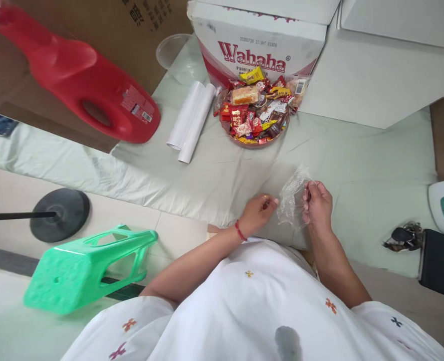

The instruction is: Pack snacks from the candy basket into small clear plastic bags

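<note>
A crinkled piece of clear plastic film [291, 200] is stretched out between my hands, just above the cloth-covered table. My right hand [318, 203] is closed on its right side, thumb and fingers pinching the edge. At the film's left edge, my left hand [260, 213], with a red bracelet at the wrist, has its fingers curled in a pinch; its fingertips meet the film there. Beyond both hands stands a round dish [240, 142] heaped with wrapped candies and snacks [257, 110].
Behind the dish is a Wahaha carton [259, 40]. Two white paper rolls [192, 120], a clear plastic bowl [173, 52] and a red jug [94, 95] lie leftward. A phone [435, 260] and keys [404, 235] lie right. A green stool [90, 268] stands on the floor.
</note>
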Demonstrator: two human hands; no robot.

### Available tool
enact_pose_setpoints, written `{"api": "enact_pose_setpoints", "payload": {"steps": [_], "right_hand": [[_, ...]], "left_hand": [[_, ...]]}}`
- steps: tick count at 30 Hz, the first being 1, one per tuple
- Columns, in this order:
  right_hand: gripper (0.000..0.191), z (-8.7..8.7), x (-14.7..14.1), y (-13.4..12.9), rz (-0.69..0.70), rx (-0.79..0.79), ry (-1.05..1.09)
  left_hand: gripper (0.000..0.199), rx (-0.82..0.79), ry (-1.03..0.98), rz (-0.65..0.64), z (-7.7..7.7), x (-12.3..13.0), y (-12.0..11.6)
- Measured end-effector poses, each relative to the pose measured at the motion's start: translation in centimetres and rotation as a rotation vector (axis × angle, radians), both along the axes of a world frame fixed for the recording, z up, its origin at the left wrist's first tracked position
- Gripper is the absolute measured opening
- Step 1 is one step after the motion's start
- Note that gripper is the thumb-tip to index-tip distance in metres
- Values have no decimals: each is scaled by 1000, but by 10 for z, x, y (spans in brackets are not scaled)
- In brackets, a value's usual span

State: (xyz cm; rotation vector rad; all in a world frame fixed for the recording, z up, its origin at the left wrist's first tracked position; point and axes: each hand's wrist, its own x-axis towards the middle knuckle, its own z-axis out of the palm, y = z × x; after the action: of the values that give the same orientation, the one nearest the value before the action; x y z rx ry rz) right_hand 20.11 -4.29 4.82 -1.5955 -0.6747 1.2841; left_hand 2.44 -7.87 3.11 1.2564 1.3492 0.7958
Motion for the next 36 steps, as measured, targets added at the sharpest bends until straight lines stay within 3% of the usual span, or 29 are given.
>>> {"api": "enact_pose_setpoints", "payload": {"steps": [3,6,11,15,21,25,30,36], "right_hand": [[26,-2,0,0,-23,8,14],[26,-5,5,0,-25,46,-4],[29,-14,19,3,-31,70,-47],[36,-17,31,5,-28,41,-63],[44,-14,50,5,-58,84,88],[43,-5,53,2,44,90,168],[39,7,41,1,153,84,236],[38,18,28,-2,229,69,257]], "left_hand": [[38,-65,38,-89,-3,14,1],[41,-156,-40,-90,-5,16,1],[55,-205,-336,-91,0,-2,2],[54,-191,-415,2,2,-23,-1],[54,-144,-312,87,-9,-56,-10],[51,-121,-124,84,-11,-65,-14],[51,113,23,132,0,-55,-2],[51,-22,-225,-73,6,-18,43]]}}
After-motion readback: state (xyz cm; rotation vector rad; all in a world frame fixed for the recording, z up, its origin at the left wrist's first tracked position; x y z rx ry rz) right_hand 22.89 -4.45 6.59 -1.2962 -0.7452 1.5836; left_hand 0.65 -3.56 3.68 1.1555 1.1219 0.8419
